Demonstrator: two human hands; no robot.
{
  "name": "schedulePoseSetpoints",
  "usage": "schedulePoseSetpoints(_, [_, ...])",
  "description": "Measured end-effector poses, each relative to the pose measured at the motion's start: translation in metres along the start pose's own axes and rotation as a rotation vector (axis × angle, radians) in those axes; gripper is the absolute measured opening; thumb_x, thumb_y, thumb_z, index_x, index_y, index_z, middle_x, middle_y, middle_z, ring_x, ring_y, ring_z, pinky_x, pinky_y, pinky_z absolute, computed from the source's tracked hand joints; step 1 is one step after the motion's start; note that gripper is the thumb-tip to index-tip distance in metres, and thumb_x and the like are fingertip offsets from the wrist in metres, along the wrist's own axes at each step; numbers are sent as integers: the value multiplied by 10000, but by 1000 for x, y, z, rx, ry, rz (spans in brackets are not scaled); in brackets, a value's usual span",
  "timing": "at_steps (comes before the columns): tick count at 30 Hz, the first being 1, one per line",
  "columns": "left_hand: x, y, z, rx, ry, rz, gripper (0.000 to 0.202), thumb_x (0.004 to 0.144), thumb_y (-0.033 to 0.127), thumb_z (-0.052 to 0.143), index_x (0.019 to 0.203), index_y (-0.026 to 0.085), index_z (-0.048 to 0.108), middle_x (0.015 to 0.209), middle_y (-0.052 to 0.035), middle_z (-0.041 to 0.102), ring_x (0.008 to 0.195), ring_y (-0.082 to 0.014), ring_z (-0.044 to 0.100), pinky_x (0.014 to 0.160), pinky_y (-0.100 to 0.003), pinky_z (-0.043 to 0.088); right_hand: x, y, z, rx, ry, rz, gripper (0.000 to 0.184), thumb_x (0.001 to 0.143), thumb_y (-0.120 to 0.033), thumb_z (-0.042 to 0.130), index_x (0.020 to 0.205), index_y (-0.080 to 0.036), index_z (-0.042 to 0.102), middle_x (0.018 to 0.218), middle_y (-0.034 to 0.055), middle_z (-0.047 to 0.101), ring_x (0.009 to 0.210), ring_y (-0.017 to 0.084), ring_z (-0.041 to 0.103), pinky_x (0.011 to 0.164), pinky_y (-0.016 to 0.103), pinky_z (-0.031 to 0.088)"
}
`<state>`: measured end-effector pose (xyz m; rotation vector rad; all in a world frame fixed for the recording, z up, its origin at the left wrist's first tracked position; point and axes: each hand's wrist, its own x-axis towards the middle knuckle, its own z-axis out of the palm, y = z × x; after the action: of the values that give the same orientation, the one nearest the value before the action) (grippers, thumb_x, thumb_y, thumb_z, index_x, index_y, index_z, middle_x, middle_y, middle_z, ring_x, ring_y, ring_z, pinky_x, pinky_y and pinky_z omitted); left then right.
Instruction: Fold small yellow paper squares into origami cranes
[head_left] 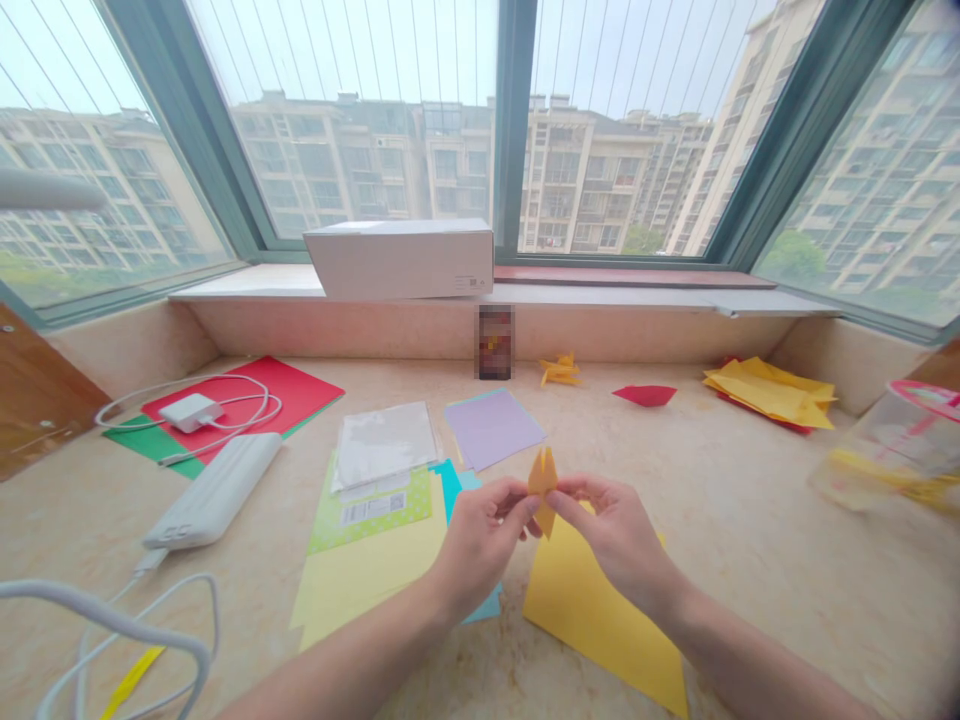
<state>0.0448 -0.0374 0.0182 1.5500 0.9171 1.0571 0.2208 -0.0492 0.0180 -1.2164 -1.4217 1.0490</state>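
A small folded piece of orange-yellow paper [544,480], narrow and pointed at its lower end, is held up between my two hands. My left hand [487,535] pinches its left edge between thumb and fingers. On the other side, the thumb and fingers of my right hand [619,525] grip its right edge. Beneath my right hand lies a flat yellow sheet [600,620], partly covered by the hand and forearm. Under my left forearm are pale yellow sheets [367,580] and some blue paper [480,605].
Farther back lie a purple stack [495,428], a folded orange figure [560,370], a red folded piece [646,396] and yellow folded papers [772,392]. A clear container [892,450] stands right. Left are a white power bank [214,490], cables and red paper [300,395]. A white box [401,262] rests on the sill.
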Motion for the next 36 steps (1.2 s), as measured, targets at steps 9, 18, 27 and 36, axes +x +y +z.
schedulePoseSetpoints(9, [0, -2, -5, 130, 16, 145, 231, 917, 340, 615, 986, 159, 742, 752, -57, 709, 596, -133, 627, 534, -222, 490, -1, 9, -7, -142, 104, -525, 83, 904, -213, 664, 914, -256, 734, 859, 24, 698, 725, 160, 645, 618, 281, 544])
schedulePoseSetpoints(18, [2, 4, -10, -158, -89, 208, 328, 975, 358, 538, 1212, 172, 668, 1137, -117, 728, 1000, -213, 689, 874, -311, 554, 7, 7, -15, -255, -9, -759, 334, 904, -112, 648, 1189, -282, 686, 1143, 71, 706, 1042, 204, 686, 900, 338, 585])
schedulePoseSetpoints(27, [2, 3, -13, -77, -91, 223, 274, 984, 296, 526, 1186, 194, 679, 1158, -100, 721, 1070, -218, 667, 947, -318, 524, 11, 11, -29, -304, -124, -797, 373, 917, -119, 636, 1248, -287, 666, 1204, 78, 687, 1094, 203, 671, 914, 329, 577])
schedulePoseSetpoints(36, [2, 0, -4, -153, -83, 287, 259, 914, 257, 638, 1162, 212, 699, 1206, -133, 610, 1139, -251, 614, 893, -353, 582, 7, 4, -17, -264, 104, -689, 138, 929, -167, 616, 976, -242, 721, 1015, 66, 711, 949, 206, 691, 847, 352, 580])
